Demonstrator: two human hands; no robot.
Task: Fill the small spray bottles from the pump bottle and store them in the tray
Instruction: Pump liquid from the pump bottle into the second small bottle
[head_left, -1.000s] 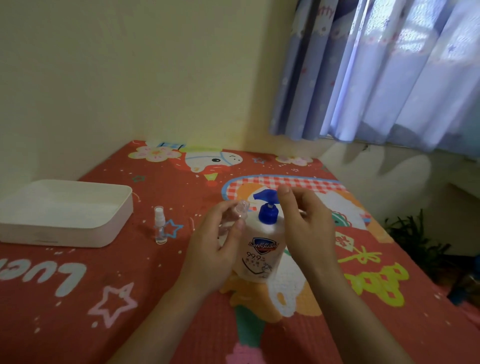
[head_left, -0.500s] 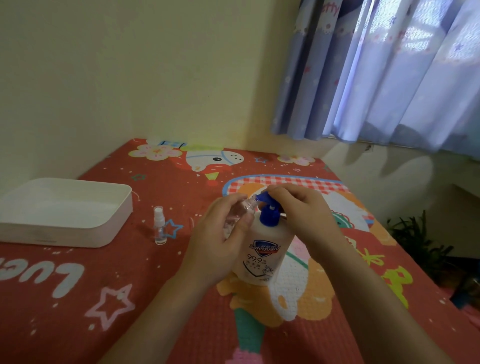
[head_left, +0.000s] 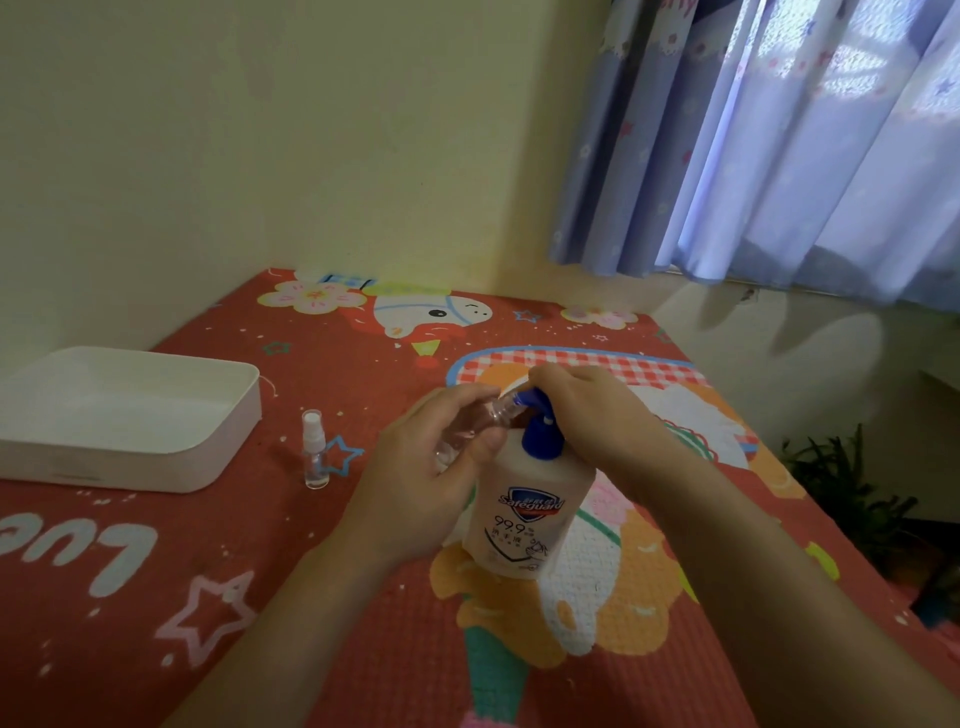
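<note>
Left hand grip holds open spray bottle at pump bottle nozzle; right hand curled over pump head

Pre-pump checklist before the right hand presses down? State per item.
1. Small bottle gripped in left hand: ok.
2. Its open neck at the blue pump nozzle: ok, exact alignment cannot tell.
3. Right hand on the pump head: ok.
4. Pump bottle upright on the mat: ok.
5. Liquid level in the held bottle: cannot tell.
6. White tray free for storing; capped spray bottle standing beside it, not yet stored: ok.
</note>
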